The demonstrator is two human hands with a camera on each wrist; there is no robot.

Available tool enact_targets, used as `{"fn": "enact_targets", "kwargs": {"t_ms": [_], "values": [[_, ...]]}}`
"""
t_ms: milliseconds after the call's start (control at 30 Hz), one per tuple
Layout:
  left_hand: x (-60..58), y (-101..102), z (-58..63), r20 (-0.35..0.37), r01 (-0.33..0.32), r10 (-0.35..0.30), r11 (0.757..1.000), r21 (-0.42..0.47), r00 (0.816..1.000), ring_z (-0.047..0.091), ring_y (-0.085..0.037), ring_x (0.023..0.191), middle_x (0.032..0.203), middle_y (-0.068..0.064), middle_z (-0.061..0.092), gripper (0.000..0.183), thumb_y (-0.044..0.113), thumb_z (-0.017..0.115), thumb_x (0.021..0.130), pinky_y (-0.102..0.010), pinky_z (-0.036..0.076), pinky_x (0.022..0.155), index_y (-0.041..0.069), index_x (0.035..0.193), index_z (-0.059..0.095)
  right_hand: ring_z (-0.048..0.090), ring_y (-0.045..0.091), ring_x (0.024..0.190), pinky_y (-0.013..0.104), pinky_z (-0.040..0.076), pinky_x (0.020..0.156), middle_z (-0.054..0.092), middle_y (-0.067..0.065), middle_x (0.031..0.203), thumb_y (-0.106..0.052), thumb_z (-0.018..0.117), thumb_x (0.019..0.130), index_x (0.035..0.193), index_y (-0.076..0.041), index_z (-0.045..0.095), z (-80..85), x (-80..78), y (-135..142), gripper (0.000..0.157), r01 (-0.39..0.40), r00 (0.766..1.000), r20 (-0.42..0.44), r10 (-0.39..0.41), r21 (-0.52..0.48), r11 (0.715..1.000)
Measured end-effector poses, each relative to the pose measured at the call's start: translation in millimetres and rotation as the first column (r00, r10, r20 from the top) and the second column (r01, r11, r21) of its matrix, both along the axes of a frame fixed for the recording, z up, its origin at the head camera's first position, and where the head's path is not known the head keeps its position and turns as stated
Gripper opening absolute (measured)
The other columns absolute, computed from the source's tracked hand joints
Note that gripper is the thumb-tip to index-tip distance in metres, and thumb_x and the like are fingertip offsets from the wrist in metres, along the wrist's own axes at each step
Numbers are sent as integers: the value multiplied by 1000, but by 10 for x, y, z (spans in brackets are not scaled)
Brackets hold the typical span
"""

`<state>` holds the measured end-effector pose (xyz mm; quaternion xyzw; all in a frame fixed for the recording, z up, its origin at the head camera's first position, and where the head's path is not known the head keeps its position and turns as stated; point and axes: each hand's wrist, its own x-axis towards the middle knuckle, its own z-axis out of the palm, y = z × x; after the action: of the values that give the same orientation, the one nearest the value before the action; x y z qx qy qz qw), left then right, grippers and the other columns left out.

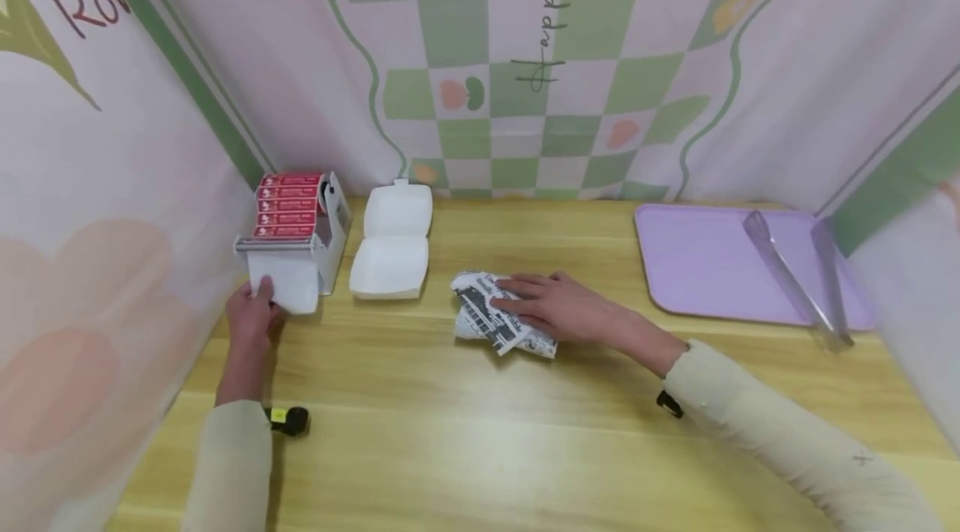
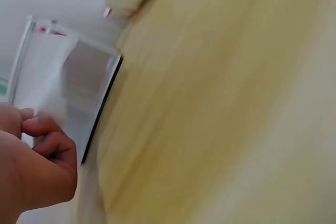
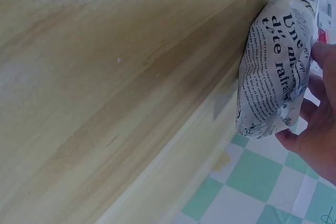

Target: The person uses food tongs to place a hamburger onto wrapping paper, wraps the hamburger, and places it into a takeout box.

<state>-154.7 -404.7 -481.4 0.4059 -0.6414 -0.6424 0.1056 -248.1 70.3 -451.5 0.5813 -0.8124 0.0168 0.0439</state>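
Paper-wrapped bundle (image 1: 480, 311) lies between the side edges of the counter (image 1: 450, 449), right hand (image 1: 566, 307) spread on it; wrapping appears complete. Near the far-left corner, left hand (image 1: 251, 319) pinches the strip (image 1: 291, 283) of the dispenser (image 1: 334, 253), not yet detached.

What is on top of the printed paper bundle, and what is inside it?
The fingers of the right hand rest on top of the bundle. Its inside cannot be seen: it is folded over, so any contents are covered.
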Motion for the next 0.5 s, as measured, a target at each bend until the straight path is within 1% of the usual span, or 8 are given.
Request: {"fn": "enact_targets", "kwargs": {"t_ms": [67, 100, 167, 233, 300, 333, 433, 500], "values": [[100, -45, -11, 54, 57, -50, 989, -137, 997, 51, -2, 73, 85, 11, 54, 55, 41, 48, 103, -16, 45, 64, 2, 141, 50, 49, 32, 138, 51, 53, 87, 47, 8, 154, -23, 59, 100, 149, -25, 48, 4, -6, -2, 50, -5, 1000, -2, 5, 0, 1000], [144, -65, -13, 67, 82, -70, 979, -186, 995, 50, -2, 72, 83, 11, 53, 55, 40, 48, 103, -16, 45, 64, -2, 139, 51, 49, 32, 138, 52, 53, 87, 47, 8, 154, -23, 59, 100, 149, -25, 48, 9, -6, -3, 50, -4, 1000, 1, 4, 1, 1000], [216, -96, -9, 81, 126, -109, 961, -248, 991, 49, -2, 68, 78, 11, 52, 54, 39, 48, 104, -18, 45, 63, -6, 134, 52, 48, 32, 139, 52, 53, 88, 47, 8, 155, -23, 58, 101, 150, -25, 47, 8, -8, 0, 50, 0, 1000, 1, 0, 6, 1000], [264, -114, -6, 77, 160, -145, 951, -264, 986, 50, -1, 66, 75, 12, 53, 55, 38, 48, 104, -18, 47, 62, -9, 134, 51, 48, 32, 139, 52, 52, 89, 46, 8, 155, -23, 58, 101, 150, -25, 47, 4, -4, 4, 50, 6, 1000, 6, -6, 8, 1000], [294, -125, -5, 86, 185, -168, 950, -251, 982, 51, 0, 66, 77, 12, 53, 58, 38, 48, 104, -17, 47, 63, -9, 138, 48, 47, 32, 140, 52, 52, 89, 45, 8, 155, -24, 58, 101, 150, -25, 47, -1, 0, 6, 50, 11, 1000, 10, -11, 7, 1000], [307, -127, -5, 97, 198, -179, 951, -237, 979, 52, 1, 68, 80, 12, 54, 59, 39, 47, 104, -16, 48, 64, -7, 141, 46, 47, 32, 140, 52, 52, 89, 45, 8, 155, -23, 58, 101, 150, -25, 47, -6, 1, 7, 50, 12, 1000, 11, -12, 6, 1000], [342, -133, -24, 113, 210, -190, 958, -197, 975, 53, 3, 69, 84, 13, 55, 61, 39, 47, 104, -15, 48, 65, -5, 146, 42, 48, 32, 139, 51, 52, 89, 46, 8, 155, -24, 58, 101, 150, -25, 47, -9, 7, 0, 50, 11, 1000, 14, -11, 1, 1000], [363, -138, -39, 119, 218, -198, 958, -185, 973, 53, 2, 67, 80, 13, 56, 60, 39, 46, 104, -16, 47, 63, -5, 144, 44, 48, 32, 139, 52, 52, 89, 46, 8, 155, -24, 58, 101, 149, -25, 47, -8, 9, -5, 50, 12, 1000, 15, -12, -4, 1000]]}}
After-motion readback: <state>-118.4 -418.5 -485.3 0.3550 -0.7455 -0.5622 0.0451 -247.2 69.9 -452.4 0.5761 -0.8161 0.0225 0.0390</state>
